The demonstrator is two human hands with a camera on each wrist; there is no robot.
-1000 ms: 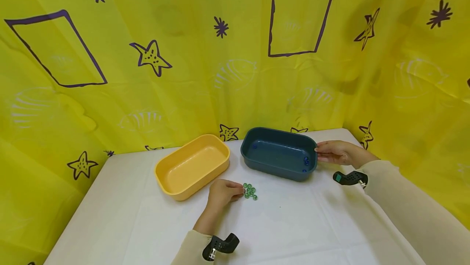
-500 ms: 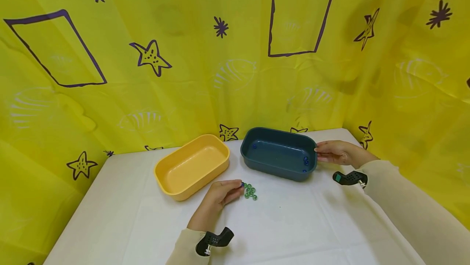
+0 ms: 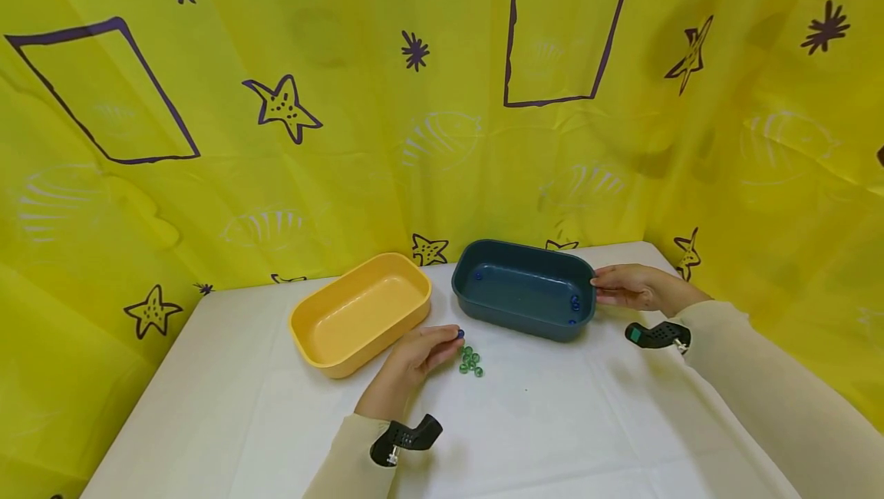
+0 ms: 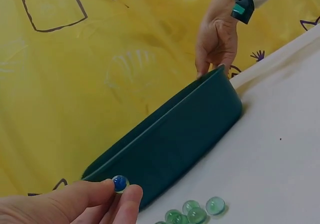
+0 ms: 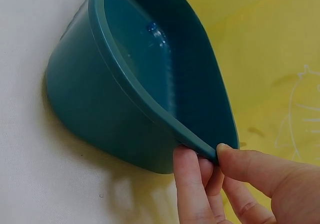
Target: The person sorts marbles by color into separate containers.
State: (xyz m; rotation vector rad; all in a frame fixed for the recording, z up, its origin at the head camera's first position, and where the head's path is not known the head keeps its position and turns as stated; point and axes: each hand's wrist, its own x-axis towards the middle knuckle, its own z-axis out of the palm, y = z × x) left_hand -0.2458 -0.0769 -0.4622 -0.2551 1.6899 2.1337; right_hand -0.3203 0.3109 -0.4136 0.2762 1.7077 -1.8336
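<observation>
The left hand (image 3: 417, 351) pinches one small, round blue glass marble (image 4: 120, 183) between thumb and fingertips, just off the near-left corner of the oblong teal plastic tub (image 3: 511, 319). The right hand (image 3: 631, 286) grips that tub's right-end rim, thumb opposed to fingers. The tub stands by the counter's far edge, towards its far-right corner.

The step in hand is judged to be lifting the marble clear of the clustered green glass marbles (image 4: 197, 215). Good practice: pinch across the marble's middle, since smooth glass may slip; raise the fingers before moving sideways, lest the cluster roll; hold the rim steadily without tipping. Several blue marbles (image 3: 575, 303) lie inside the tub and could shift.

The counter (image 3: 539, 430) is covered in white cloth, lightly creased, with one dark speck right of the green marbles. An oblong yellow plastic tub (image 3: 359, 351) sits left along the far edge. Yellow curtains (image 3: 359, 176) printed with stars and fish enclose the far and side edges.
</observation>
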